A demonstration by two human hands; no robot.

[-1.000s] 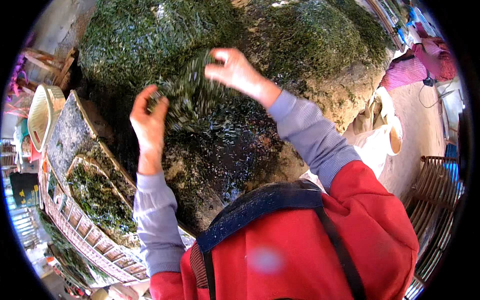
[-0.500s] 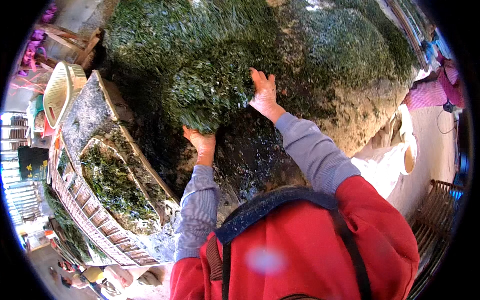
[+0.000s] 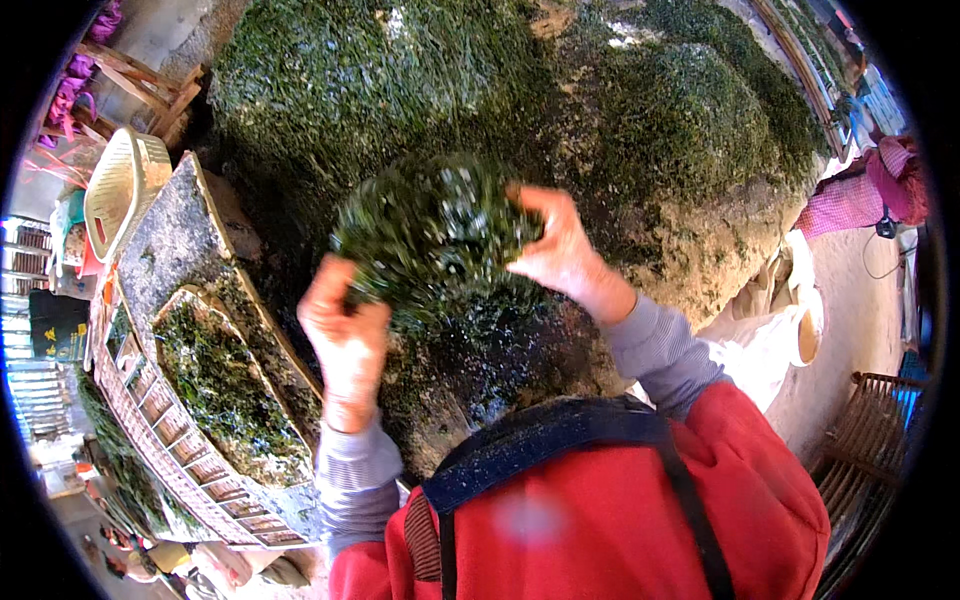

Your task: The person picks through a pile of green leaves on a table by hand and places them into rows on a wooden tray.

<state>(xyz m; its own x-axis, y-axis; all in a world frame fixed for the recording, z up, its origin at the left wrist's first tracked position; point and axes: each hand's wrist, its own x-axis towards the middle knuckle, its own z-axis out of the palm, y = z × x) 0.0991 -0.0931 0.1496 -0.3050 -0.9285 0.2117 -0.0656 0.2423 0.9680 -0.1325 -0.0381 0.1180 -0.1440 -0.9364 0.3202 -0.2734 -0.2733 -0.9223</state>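
Between my two hands is a loose, rounded clump of dark green, shredded-looking leaves, smeared by motion. My left hand grips its near left edge with bent fingers. On the right side, my right hand closes round the edge, thumb below and fingers partly behind the leaves. The clump is over the near side of a large heap of the same green leaves. Beneath and nearer me shows a dark surface scattered with leaf bits.
At left stands a light board with a raised wooden edge, holding more leaves. A cream plastic basket sits beyond it. To the right are a white sack, a slatted wooden chair and a person's pinkish checked sleeve.
Both hands have drawn nearer to me and spread apart, the right moving rightward, the left leftward. The leaf clump has come with them, away from the heap.
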